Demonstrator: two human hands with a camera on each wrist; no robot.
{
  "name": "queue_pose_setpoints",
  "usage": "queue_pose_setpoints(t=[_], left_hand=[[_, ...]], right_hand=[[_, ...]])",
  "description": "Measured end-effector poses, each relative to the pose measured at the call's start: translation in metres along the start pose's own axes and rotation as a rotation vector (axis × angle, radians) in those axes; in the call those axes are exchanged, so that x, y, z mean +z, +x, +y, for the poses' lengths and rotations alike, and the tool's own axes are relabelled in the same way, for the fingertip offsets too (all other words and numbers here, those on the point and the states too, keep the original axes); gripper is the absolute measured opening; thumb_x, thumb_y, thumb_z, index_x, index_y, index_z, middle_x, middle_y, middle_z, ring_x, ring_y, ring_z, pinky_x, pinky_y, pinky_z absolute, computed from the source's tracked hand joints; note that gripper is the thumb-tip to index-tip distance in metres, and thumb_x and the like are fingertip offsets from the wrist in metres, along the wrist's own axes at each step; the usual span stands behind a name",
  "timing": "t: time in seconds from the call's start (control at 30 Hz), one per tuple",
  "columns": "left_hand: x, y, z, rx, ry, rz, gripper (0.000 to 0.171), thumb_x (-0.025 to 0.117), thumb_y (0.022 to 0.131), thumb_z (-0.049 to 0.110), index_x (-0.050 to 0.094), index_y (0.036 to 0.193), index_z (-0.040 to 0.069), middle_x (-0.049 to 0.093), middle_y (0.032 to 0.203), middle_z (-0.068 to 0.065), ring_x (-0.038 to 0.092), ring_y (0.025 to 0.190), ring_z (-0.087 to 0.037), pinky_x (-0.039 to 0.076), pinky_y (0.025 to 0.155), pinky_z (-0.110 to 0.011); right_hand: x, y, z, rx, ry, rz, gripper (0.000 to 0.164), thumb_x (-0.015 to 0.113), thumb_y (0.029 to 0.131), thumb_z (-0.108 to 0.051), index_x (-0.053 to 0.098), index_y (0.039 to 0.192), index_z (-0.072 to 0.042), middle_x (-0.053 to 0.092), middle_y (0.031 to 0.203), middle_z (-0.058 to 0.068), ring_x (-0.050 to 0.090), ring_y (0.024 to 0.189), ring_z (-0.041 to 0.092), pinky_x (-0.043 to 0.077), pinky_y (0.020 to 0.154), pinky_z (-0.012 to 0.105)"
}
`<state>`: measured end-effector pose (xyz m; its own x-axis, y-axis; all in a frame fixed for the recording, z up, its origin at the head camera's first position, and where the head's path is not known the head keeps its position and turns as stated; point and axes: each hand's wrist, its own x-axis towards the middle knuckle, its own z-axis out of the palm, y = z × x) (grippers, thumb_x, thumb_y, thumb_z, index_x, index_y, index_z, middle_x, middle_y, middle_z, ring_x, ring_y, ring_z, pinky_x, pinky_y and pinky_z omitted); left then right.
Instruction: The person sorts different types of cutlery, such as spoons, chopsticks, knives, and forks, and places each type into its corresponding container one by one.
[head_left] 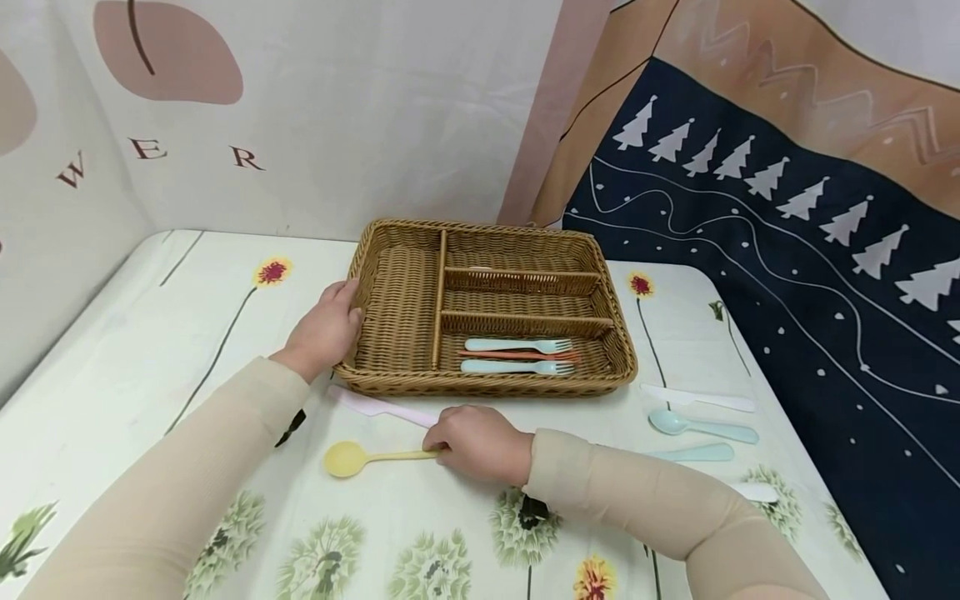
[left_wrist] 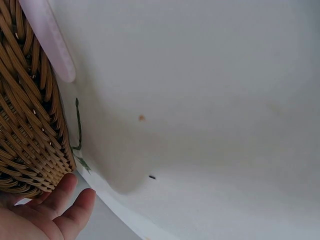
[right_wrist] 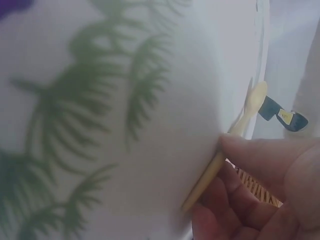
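My right hand (head_left: 480,443) pinches the handle of a yellow spoon (head_left: 345,459) between thumb and fingers, low over the tablecloth; its bowl points left. In the right wrist view the thumb presses on the spoon (right_wrist: 205,180). My left hand (head_left: 326,329) holds the left rim of a brown wicker basket (head_left: 487,385); in the left wrist view its fingers (left_wrist: 75,212) lie by the basket's corner (left_wrist: 30,135). Two light blue forks (head_left: 517,367) and orange cutlery (head_left: 498,355) lie in the front right compartment. Between basket and spoon lies a pink knife (head_left: 375,406), partly hidden by the right hand.
On the right of the table lie a whitish knife (head_left: 697,398), a light blue spoon (head_left: 705,427), a light blue handle (head_left: 697,453) and a white handle (head_left: 756,492), the last two partly covered by my right sleeve. Curtains with printed patterns (head_left: 360,117) hang behind the basket.
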<state>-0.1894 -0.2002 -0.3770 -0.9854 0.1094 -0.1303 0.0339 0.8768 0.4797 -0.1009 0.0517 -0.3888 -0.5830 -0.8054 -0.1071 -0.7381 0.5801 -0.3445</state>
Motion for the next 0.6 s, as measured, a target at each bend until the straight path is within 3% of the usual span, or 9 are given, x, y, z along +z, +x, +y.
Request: queue_pose_setpoints(t=[0.27, 0.6], left_hand=[[-0.0001, 0.0003, -0.0004, -0.002, -0.003, 0.0, 0.056, 0.027, 0.105, 0.017, 0.004, 0.154, -0.002, 0.01, 0.156, -0.028, 0.027, 0.137, -0.048, 0.029, 0.111, -0.058], [0.0001, 0.0, 0.0002, -0.004, -0.01, -0.002, 0.056, 0.027, 0.106, 0.017, 0.004, 0.154, -0.001, 0.011, 0.156, -0.028, 0.028, 0.137, -0.048, 0.03, 0.111, -0.058]], right_hand=[[-0.0022, 0.0025, -0.0026, 0.008, 0.054, -0.021, 0.015, 0.064, 0.086, -0.003, 0.071, 0.087, -0.016, 0.048, 0.067, -0.009, 0.035, 0.064, 0.006, 0.027, 0.058, 0.016], [-0.0029, 0.0019, -0.005, 0.031, 0.041, -0.055, 0.016, 0.065, 0.079, 0.001, 0.066, 0.082, -0.015, 0.046, 0.066, -0.009, 0.036, 0.063, 0.006, 0.031, 0.058, 0.016]])
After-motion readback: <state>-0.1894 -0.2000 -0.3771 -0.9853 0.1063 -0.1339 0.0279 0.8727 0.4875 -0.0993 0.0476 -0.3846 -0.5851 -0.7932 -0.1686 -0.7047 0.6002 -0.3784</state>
